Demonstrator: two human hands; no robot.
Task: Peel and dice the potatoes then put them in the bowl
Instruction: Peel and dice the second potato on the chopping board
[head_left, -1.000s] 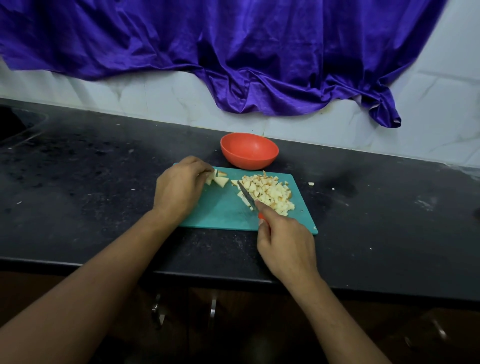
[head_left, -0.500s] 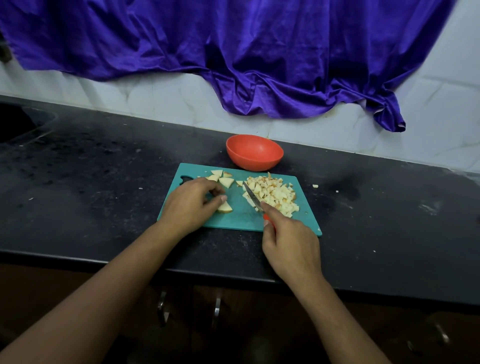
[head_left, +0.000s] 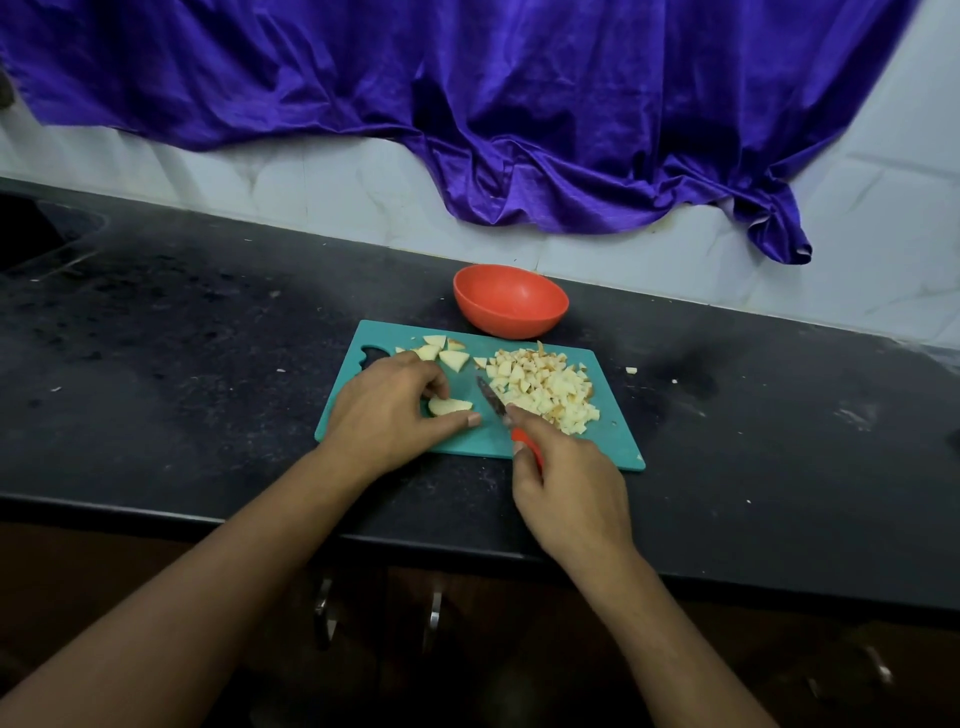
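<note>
Your left hand pinches a potato slice between thumb and curled fingers, holding it flat on the teal board near the front edge. Your right hand grips the red-handled knife, forefinger laid along its top. The blade points away from you and leftward, its tip just beside the slice, with a narrow gap between them. Whether the edge rests on the board cannot be told.

Right of the blade lies a pile of diced potato, close against your knife hand's forefinger. A few larger wedges sit at the board's far left, just beyond your left knuckles. The orange bowl stands upright at the board's far edge, behind the pile. Two stray bits lie on the black counter to the right of the board. A purple cloth hangs over the white wall behind.
</note>
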